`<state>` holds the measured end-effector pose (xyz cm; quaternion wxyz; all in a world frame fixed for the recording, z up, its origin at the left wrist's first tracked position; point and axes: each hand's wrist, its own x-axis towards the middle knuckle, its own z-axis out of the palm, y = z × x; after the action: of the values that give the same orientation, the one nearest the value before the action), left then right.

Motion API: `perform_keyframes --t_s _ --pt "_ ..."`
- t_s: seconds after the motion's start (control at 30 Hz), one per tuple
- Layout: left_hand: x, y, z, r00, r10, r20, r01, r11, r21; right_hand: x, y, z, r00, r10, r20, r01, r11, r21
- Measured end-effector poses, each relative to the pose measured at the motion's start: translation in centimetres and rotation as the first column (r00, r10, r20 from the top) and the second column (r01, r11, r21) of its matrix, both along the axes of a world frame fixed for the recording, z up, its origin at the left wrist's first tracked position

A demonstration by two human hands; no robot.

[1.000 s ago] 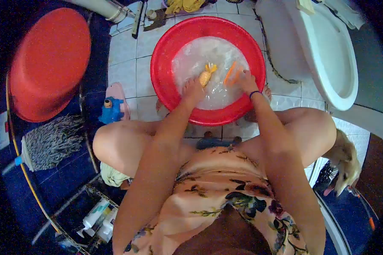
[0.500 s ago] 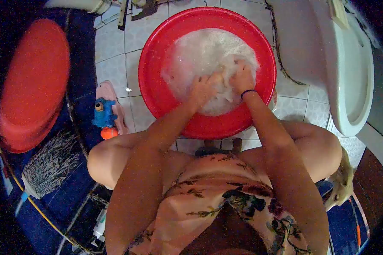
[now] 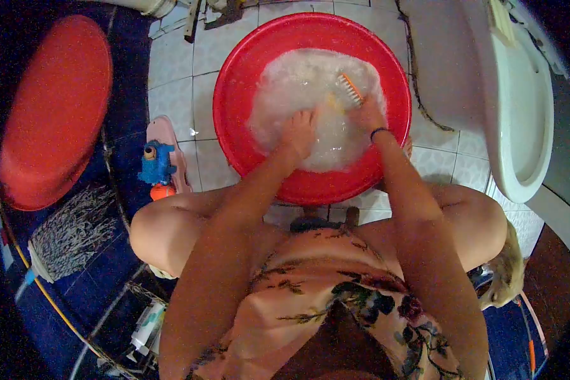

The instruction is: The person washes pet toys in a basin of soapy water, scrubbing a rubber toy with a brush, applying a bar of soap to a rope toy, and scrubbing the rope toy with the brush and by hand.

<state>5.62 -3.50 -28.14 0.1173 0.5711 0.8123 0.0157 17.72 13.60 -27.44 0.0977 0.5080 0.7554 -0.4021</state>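
Observation:
A red basin [image 3: 313, 189] of cloudy, foamy water stands on the floor tiles. On its right side my right hand [image 3: 368, 115] is closed round the lower end of an orange brush [image 3: 351, 88], whose white bristles face down and left. My left hand [image 3: 299, 132] is at the water on the basin's left side, and its fingertips are partly hidden, so its grip cannot be made out. A blurred yellow thing [image 3: 334, 103] shows under the foam between the hands.
A large red tub [image 3: 57, 114] and a grey mop [image 3: 76, 234] are at the left. Near them lie a pink slipper [image 3: 164, 136] and a blue toy [image 3: 156, 163]. A white washbasin [image 3: 522, 114] is at the right, with a dog [image 3: 505, 278] below it.
The brush shows above the foam in my right hand, bristles in view. The yellow thing, clear a second ago beside my left hand, is now mostly under foam. The camera view has shifted.

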Motion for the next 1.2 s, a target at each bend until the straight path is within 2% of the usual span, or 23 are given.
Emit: perform_keyframes --t_s 0.07,0.17,0.2,0.27,0.33,0.37,0.4,0.47,0.53,0.6,0.67,0.7,0.77,0.8,0.83,0.9,0.93,0.97,1.0,1.03,1.1,1.13,1.2 --pt "0.4 -0.4 0.0 0.981 -0.164 -0.107 0.181 0.97 0.165 0.6 -1.6 -0.2 0.999 -0.052 0.006 0.052 0.997 -0.052" --pt "-0.2 0.6 -2.5 0.997 0.047 0.059 -0.05 0.997 0.06 2.7 -2.8 -2.0 0.98 -0.194 -0.044 0.181 0.964 -0.196" --pt "-0.1 1.0 -3.4 0.911 0.158 0.382 -0.157 0.987 -0.032 3.3 -3.1 -2.9 0.977 -0.206 -0.046 0.19 0.953 -0.235" --pt "0.3 2.0 -4.3 0.441 0.368 0.819 -0.245 0.927 -0.285 3.3 -3.7 -2.7 0.882 -0.447 -0.151 0.285 0.76 -0.584" --pt "2.2 2.7 1.4 -0.093 0.443 0.892 -0.358 0.821 -0.445 2.6 -4.5 -0.3 0.56 -0.826 -0.065 0.138 0.17 -0.976" --pt "3.7 2.6 3.8 -0.364 0.418 0.832 -0.367 0.757 -0.541 2.2 -4.8 1.4 0.53 -0.844 -0.081 0.102 0.159 -0.982" --pt "5.3 2.4 3.6 -0.523 0.179 0.833 -0.446 0.776 -0.446 1.6 -4.9 3.4 0.501 -0.86 -0.095 0.067 0.148 -0.987" --pt "4.9 0.7 3.7 -0.708 0.175 0.684 -0.229 0.859 -0.458 1.1 -5.4 4.7 0.469 -0.868 -0.163 -0.021 0.174 -0.985" --pt "5.1 0.0 5.4 -0.65 0.252 0.717 -0.168 0.872 -0.46 0.8 -5.7 5.7 0.465 -0.852 -0.24 -0.021 0.261 -0.965" --pt "5.8 -0.4 7.3 -0.318 0.384 0.867 -0.277 0.836 -0.473 0.0 -6.2 6.6 0.488 -0.812 -0.32 0.073 0.403 -0.912" --pt "6.3 -0.5 5.6 0.062 0.298 0.953 -0.334 0.906 -0.261 -0.6 -6.0 6.8 0.524 -0.806 -0.277 0.19 0.427 -0.884" --pt "6.3 -0.5 5.1 0.257 0.24 0.936 -0.328 0.933 -0.149 -0.9 -5.9 6.9 0.538 -0.804 -0.255 0.246 0.439 -0.865" --pt "6.5 -0.8 10.2 0.551 0.144 0.822 -0.275 0.961 0.016 -0.6 -5.9 7.3 0.457 -0.873 -0.172 0.239 0.307 -0.921" --pt "6.6 -0.9 10.2 0.619 0.15 0.771 -0.263 0.965 0.024 -0.3 -5.6 7.5 0.415 -0.901 -0.125 0.234 0.239 -0.942" --pt "6.6 -1.0 10.2 0.682 0.155 0.714 -0.25 0.968 0.029 -0.1 -5.4 6.9 0.47 -0.862 -0.191 0.325 0.37 -0.871" --pt "6.3 -1.5 5.0 0.691 0.285 0.665 -0.302 0.949 -0.092 -0.1 -4.6 4.4 0.597 -0.752 -0.281 0.458 0.606 -0.65" --pt "5.8 -1.6 5.1 0.666 0.323 0.673 -0.326 0.937 -0.128 0.4 -3.6 2.1 0.768 -0.531 -0.358 0.415 0.838 -0.354" --pt "5.2 -1.7 5.4 0.639 0.365 0.677 -0.352 0.921 -0.165 1.1 -2.1 -0.9 0.902 -0.271 -0.337 0.281 0.96 -0.021" --pt "4.7 -2.0 5.5 0.608 0.412 0.679 -0.381 0.902 -0.205 1.1 -1.8 -1.2 0.946 -0.141 -0.29 0.187 0.973 0.138" --pt "4.5 -2.1 5.3 0.463 0.426 0.778 -0.464 0.864 -0.197 1.0 -1.7 -0.3 0.975 -0.026 -0.221 0.093 0.95 0.299" --pt "4.0 -2.1 4.8 0.149 0.374 0.915 -0.612 0.762 -0.212 0.9 -1.2 2.0 0.973 -0.063 -0.223 0.131 0.943 0.305" --pt "3.5 -2.0 2.9 0.205 0.331 0.921 -0.656 0.745 -0.121 0.5 -1.1 1.5 0.95 -0.192 -0.248 0.268 0.908 0.322" --pt "2.3 -1.7 -1.8 0.319 0.248 0.915 -0.718 0.693 0.063 -0.1 -0.5 1.0 0.961 -0.153 -0.232 0.228 0.912 0.342"
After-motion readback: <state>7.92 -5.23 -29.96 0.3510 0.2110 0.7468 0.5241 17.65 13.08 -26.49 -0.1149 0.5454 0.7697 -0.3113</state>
